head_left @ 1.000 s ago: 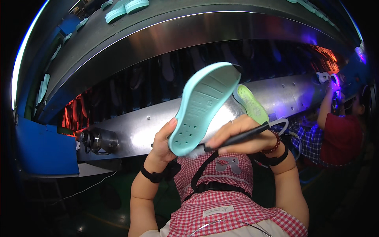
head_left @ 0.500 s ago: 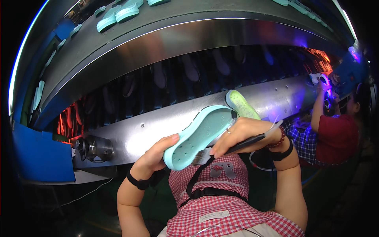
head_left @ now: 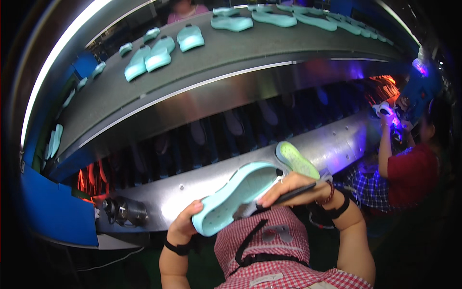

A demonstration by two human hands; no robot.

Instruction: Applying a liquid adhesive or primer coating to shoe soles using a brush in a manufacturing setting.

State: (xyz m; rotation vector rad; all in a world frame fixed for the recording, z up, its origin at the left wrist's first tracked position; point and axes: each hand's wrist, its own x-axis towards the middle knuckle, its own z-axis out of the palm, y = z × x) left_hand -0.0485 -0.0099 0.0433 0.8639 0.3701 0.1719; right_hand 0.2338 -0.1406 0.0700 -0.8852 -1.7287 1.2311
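The left hand (head_left: 185, 222) grasps a mint-green shoe sole (head_left: 236, 195) by its lower end, thumb on the near face and fingers wrapped behind. The sole is held up in the air in front of the person's checked apron (head_left: 269, 250), not resting on anything. Its long axis runs on a slant, from the left hand at the lower left up to the upper right, with the ribbed face turned toward the camera.

The right hand (head_left: 293, 188) is clenched around a dark brush (head_left: 284, 197), which lies nearly level and points left, so its tip meets the sole near the upper right end. So the sole lies to the left of the right hand, touching the brush tip, and the right hand is the one nearer the sole's upper end, while the left holds the far, lower end.

Just behind the right hand a pale green sole (head_left: 296, 159) leans on the steel wall of the conveyor (head_left: 202, 183). More mint soles (head_left: 159, 53) lie on the upper belt (head_left: 231, 48), toward its left end. At the right edge a person in a red shirt (head_left: 409, 173) works under violet light.
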